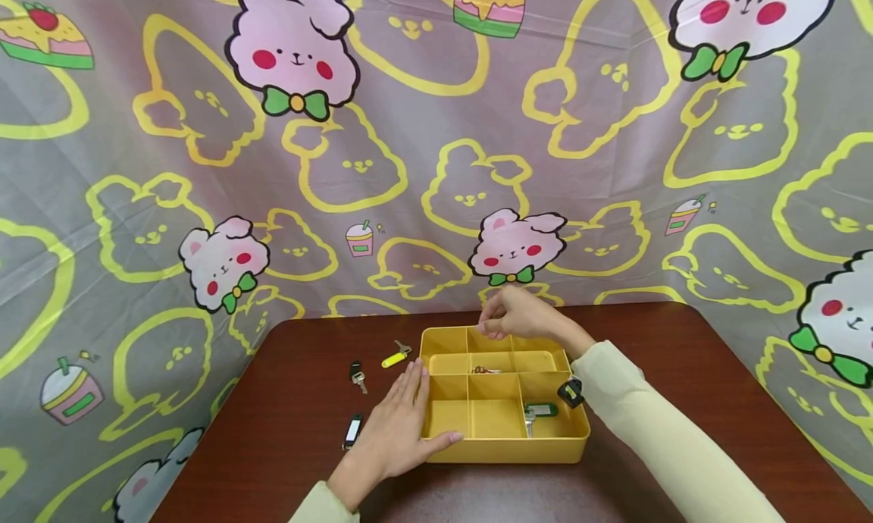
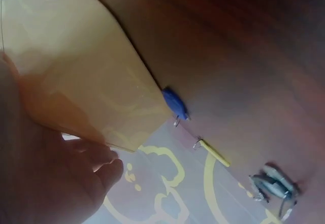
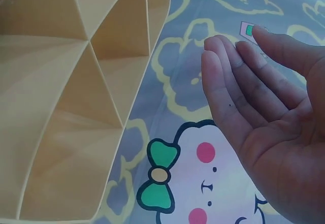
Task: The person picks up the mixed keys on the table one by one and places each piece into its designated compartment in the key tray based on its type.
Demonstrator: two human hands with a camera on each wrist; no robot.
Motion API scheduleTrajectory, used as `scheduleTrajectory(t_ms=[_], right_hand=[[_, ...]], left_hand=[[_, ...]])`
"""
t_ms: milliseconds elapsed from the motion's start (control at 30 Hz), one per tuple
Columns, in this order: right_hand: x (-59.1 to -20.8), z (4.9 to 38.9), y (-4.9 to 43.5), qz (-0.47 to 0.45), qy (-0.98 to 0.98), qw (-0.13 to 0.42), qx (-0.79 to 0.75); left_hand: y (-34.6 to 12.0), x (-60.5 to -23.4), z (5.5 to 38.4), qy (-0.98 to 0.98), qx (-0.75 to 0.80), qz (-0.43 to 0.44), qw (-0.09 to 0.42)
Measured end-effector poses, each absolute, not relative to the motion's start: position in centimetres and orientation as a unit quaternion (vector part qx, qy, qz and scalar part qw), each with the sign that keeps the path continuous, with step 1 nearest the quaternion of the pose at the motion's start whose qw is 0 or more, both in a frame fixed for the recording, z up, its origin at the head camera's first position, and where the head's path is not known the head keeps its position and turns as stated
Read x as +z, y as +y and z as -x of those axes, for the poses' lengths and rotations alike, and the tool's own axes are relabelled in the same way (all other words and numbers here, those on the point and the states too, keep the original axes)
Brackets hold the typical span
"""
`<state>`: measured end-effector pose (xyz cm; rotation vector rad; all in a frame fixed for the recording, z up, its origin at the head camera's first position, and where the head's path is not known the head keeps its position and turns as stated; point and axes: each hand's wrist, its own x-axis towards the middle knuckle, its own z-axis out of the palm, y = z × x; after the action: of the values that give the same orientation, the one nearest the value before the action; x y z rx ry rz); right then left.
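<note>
where the left hand (image 1: 395,417) rested: straight fingers met the left rim of the yellow tray (image 1: 505,452), thumb at its front wall.
right hand (image 1: 521,313): hung above the rear rim, fingers loosely bent, nothing held.
front right compartment: green-tagged key (image 1: 542,410).
table (image 1: 300,409): bore the tray; yellow-tagged key (image 1: 393,360) lay left of it.
risk: tray might have slid if the left hand pushed rightward or the right sleeve (image 1: 617,383) caught it.

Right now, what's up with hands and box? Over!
Left hand against yellow divided box. Right hand above its far side, nothing visibly held. Green-tagged key in near-right compartment. Black wrist device partly hides that compartment.
</note>
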<state>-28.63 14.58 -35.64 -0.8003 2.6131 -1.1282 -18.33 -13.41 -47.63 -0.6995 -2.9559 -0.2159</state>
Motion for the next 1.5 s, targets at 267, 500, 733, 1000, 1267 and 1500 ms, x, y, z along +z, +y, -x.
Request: scheduleTrajectory(t_ms=[267, 500, 733, 1000, 1267, 1500], right_hand=[[-35.3, 27.6, 15.1, 0.279, 0.882, 0.073, -0.373], [-34.9, 26.2, 15.6, 0.284, 0.884, 0.052, -0.368], [-34.9, 25.3, 16.0, 0.272, 0.894, 0.030, -0.356], [-35.5, 24.3, 15.9, 0.286, 0.901, -0.004, -0.326], [-36.4, 22.8, 16.0, 0.276, 0.907, -0.038, -0.317], [-37.1, 21.3, 16.4, 0.261, 0.915, -0.073, -0.298]], left_hand=[[-13.4, -46.7, 18.3, -0.971, -0.049, 0.233, 0.025], [-13.4, -46.4, 18.3, -0.971, -0.039, 0.235, 0.030], [-13.4, -46.3, 18.3, -0.970, -0.034, 0.237, 0.047], [-13.6, -46.1, 18.1, -0.965, -0.013, 0.248, 0.088], [-14.1, -46.2, 17.9, -0.954, -0.010, 0.265, 0.141], [-14.5, -46.0, 17.8, -0.950, -0.025, 0.255, 0.176]])
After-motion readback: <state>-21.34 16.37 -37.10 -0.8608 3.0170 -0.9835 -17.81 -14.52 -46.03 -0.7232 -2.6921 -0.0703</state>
